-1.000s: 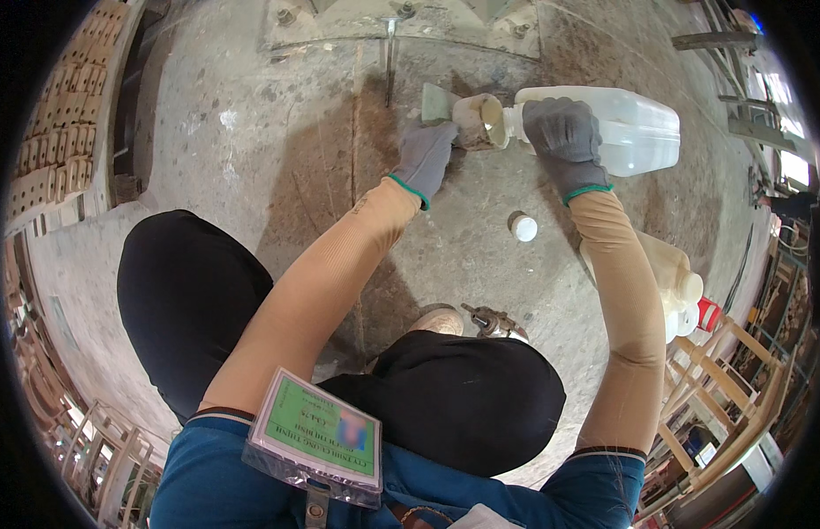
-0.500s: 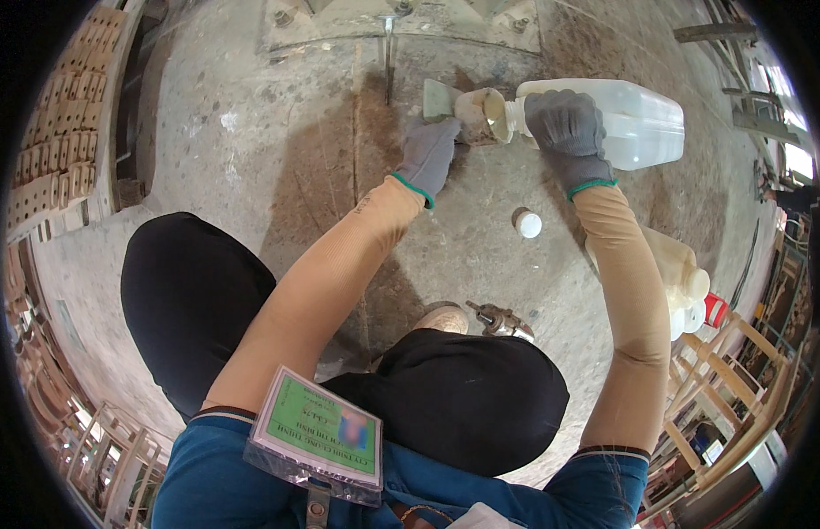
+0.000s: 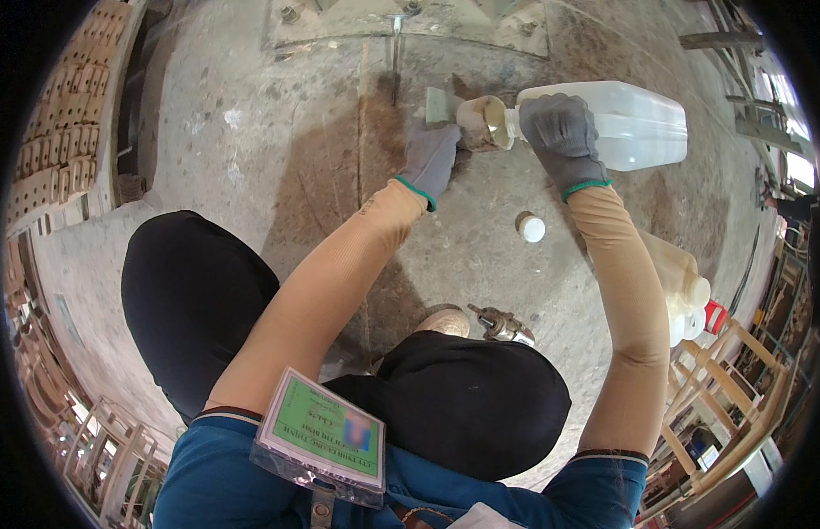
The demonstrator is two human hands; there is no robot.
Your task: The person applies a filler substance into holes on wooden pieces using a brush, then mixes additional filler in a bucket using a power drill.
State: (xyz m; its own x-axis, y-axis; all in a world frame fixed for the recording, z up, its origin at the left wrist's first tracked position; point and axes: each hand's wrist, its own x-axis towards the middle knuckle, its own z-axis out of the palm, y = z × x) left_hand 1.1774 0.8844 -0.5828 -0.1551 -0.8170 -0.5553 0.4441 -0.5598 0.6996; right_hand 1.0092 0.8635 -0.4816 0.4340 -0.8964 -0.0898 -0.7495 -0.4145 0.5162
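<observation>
My right hand [image 3: 564, 137], in a grey glove, is closed around the neck end of a large translucent plastic jug [image 3: 641, 123]. The jug lies tipped over sideways, with its mouth at the rim of a small stained cup [image 3: 478, 123]. My left hand [image 3: 430, 159], also gloved, is closed at the near side of that cup; its fingertips are partly hidden. A pale greenish flat piece [image 3: 441, 105] shows just beyond the left hand, beside the cup. On the floor nearer to me lies a white screw cap [image 3: 532, 229].
A metal spray gun [image 3: 502, 324] lies by my shoe [image 3: 444, 322]. More plastic jugs [image 3: 677, 273] and a red container [image 3: 715, 316] stand beyond my right forearm. Drilled wooden parts [image 3: 66, 115] are stacked at the left. A wooden frame [image 3: 723, 406] stands at the right.
My right hand has shifted very slightly left with the jug, and its mouth stays at the cup. My left hand and the cup have hardly moved.
</observation>
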